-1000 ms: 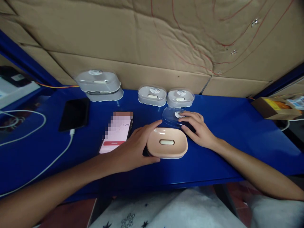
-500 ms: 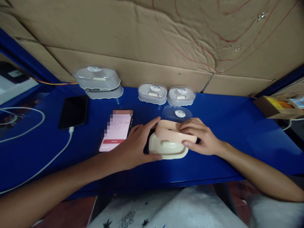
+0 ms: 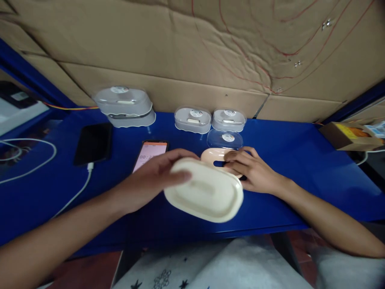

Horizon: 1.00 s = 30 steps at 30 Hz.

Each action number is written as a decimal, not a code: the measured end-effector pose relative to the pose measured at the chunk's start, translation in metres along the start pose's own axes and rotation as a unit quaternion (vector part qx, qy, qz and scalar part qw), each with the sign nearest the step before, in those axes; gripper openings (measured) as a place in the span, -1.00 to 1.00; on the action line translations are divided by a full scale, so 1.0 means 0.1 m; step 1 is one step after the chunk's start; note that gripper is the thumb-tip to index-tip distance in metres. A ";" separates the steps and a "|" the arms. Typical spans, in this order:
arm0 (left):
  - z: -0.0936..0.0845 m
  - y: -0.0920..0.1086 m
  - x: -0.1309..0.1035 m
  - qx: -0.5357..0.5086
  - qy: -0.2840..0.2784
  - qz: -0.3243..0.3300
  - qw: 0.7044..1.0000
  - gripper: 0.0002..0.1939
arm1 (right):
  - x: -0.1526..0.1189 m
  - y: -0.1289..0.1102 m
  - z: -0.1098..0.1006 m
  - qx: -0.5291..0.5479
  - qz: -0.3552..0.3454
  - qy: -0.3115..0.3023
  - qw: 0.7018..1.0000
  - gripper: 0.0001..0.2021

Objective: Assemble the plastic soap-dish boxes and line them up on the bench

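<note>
Tabletop (image 3: pixel 294 160) passable between right hand (image 3: pixel 255 172) and right edge; lidded boxes (image 3: pixel 192 121) block back edge; phones (image 3: pixel 93 144), cable (image 3: pixel 75 194) obstruct left half; carton (image 3: pixel 350 138), back right corner.

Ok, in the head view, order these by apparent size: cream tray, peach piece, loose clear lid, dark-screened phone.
1. Cream tray, held nearest the camera
2. Dark-screened phone
3. Loose clear lid
Unranked: peach piece; looks smaller than the tray, but partly covered, so unsure against phone and lid.

Tray (image 3: pixel 210 202) before insert (image 3: pixel 209 154), lid (image 3: pixel 219 141) behind insert, phone (image 3: pixel 152 149) left of tray
</note>
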<state>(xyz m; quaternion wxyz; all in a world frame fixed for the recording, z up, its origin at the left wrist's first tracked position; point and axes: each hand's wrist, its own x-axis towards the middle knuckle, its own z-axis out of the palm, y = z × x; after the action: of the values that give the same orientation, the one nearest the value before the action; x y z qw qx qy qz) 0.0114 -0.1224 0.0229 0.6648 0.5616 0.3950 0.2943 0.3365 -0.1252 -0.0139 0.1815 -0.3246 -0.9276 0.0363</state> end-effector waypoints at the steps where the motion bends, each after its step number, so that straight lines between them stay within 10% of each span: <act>1: -0.02 0.03 0.03 -0.052 0.047 -0.012 0.997 -0.72 | 0.00 0.00 -0.01 0.026 0.018 0.026 0.999 -0.66; 8: -0.01 0.00 0.15 -0.236 0.146 -0.079 0.957 -0.93 | 0.00 -0.05 -0.08 0.169 0.230 0.204 0.936 -0.58; 16: 0.19 -0.18 0.06 -0.302 0.003 -0.116 0.946 -0.63 | 0.02 -0.39 0.15 -0.030 -0.027 0.111 0.993 -0.52; 30: 0.26 -0.27 0.12 -0.344 -0.021 -0.092 0.934 -0.66 | 0.09 -0.40 0.24 -0.073 -0.091 0.005 0.993 -0.43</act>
<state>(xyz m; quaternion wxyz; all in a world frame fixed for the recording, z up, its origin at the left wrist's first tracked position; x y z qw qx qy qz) 0.0380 -0.1313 -0.0040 0.8494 0.2661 0.3058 0.3380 0.2978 -0.1495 -0.0262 0.1645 -0.2513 -0.9525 -0.0496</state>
